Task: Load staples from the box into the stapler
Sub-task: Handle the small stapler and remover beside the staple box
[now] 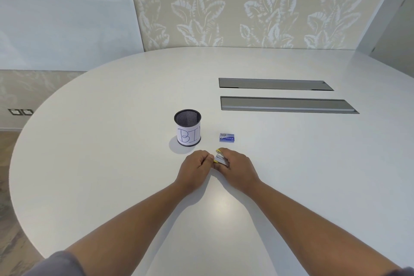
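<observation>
I see the stapler [220, 158], small, yellow and grey, low on the white table [112, 163], caught between my two hands near the middle of the view. My right hand [237, 169] wraps it from the right, fingers curled over its top and far side, so only the yellow end and a grey metal strip show past my knuckles. My left hand [196, 167] meets it from the left, fingers bunched and thumb tip pressed at its near end; I cannot tell whether those fingertips pinch anything of their own. The staple box [227, 137], blue and lying flat, sits just beyond the hands, apart from them, and looks closed. To its left stands a black mesh cup [187, 127] with a paper label. Farther right, two grey recessed panels [286, 104] lie in the tabletop.
</observation>
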`<state>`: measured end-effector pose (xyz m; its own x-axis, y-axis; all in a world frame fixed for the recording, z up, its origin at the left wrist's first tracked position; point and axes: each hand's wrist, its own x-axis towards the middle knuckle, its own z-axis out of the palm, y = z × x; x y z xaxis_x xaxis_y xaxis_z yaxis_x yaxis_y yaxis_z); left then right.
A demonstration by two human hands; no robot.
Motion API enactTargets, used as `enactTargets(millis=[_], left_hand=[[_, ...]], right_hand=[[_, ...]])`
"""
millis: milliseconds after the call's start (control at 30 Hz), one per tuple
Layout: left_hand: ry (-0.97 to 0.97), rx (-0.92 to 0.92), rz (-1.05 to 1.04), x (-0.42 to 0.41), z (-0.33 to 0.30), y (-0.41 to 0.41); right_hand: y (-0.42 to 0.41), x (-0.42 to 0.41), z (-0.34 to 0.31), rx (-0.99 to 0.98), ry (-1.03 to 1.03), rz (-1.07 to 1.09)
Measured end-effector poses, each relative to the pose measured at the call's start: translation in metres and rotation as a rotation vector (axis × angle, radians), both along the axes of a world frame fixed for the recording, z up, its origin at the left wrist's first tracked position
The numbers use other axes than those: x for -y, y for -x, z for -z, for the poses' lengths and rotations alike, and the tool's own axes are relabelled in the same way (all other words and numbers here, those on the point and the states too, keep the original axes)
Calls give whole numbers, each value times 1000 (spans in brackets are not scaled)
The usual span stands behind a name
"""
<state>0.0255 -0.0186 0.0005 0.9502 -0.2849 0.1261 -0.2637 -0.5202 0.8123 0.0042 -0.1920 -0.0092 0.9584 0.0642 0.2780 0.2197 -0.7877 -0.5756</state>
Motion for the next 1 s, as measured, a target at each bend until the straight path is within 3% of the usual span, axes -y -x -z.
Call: enactTargets(millis=[700, 1000], left_hand=[[49, 28, -38, 1, -3, 3], [146, 25, -85, 0, -6, 4]], right_hand=[[-4, 1, 1, -24, -72, 56], [-4, 0, 5, -9, 29, 5]])
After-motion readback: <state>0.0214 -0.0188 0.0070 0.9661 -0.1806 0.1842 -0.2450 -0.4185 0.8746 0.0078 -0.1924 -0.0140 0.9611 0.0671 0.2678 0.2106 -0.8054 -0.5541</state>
